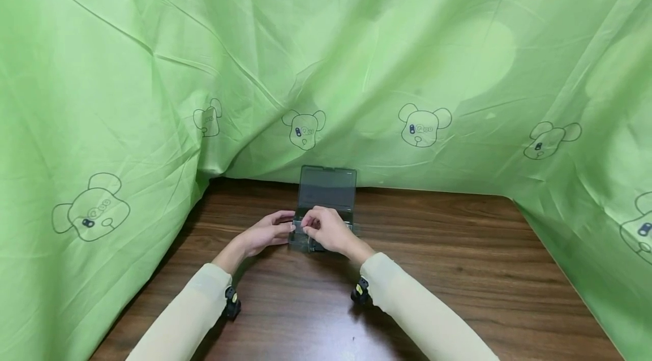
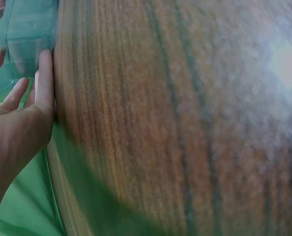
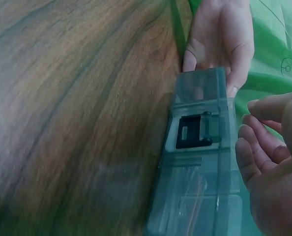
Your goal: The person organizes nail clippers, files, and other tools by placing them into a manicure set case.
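Observation:
A translucent dark teal plastic box (image 1: 299,241) stands on the table near the curtain, its hinged lid (image 1: 327,188) raised at the back. My left hand (image 1: 265,233) grips the box's left end, thumb at the upper edge and fingers along the side. In the left wrist view that end of the box (image 2: 28,32) lies between thumb and fingers. Above the box, my right hand (image 1: 328,230) has its fingers curled and fingertips close together; I cannot tell whether they hold something small. A black latch (image 3: 191,132) shows on the box's front in the right wrist view.
The brown wood-grain table (image 1: 438,270) reaches toward me and to the right. Green curtain (image 1: 356,67) with bear drawings hangs behind and on both sides, close behind the raised lid. Each wrist wears a small black camera (image 1: 232,303).

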Available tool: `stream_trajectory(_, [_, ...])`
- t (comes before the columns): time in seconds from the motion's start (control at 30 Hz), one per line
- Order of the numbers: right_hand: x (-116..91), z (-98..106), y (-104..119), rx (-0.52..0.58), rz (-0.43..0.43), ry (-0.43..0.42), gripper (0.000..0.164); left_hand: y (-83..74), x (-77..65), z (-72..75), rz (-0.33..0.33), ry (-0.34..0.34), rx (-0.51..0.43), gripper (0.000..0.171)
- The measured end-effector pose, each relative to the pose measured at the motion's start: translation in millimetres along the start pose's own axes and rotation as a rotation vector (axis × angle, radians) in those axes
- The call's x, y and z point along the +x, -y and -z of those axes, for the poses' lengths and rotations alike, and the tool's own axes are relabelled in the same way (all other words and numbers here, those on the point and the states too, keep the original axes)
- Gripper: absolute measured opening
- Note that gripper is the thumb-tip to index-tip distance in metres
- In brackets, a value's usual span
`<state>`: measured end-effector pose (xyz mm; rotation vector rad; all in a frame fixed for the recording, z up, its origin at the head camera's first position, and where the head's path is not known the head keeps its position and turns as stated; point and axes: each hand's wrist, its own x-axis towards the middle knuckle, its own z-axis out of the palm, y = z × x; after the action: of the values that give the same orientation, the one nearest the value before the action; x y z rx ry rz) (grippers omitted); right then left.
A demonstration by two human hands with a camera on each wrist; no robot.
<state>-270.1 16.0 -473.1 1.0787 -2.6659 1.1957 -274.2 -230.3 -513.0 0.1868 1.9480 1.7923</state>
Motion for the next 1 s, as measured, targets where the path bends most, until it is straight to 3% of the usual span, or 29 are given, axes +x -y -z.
stream_trajectory(0.4, [-18.4,39.9,15.3,0.015,0.119,0.033,0.011,2.1,-3.4,2.9,-0.009,-0.033,-0.009,0.063])
stream_trajectory(0.7, [-48.9,79.1,11.9,-0.003,0.165,0.014,0.017,1.3,-2.1,-5.1,-0.020,-0.049,-0.022,0.065])
stream_trajectory(1.0, [-91.9,117.5,10.8,-0.071,0.086,-0.024,0.059,-10.1,-7.3,-16.8,-0.005,-0.142,0.009,0.068])
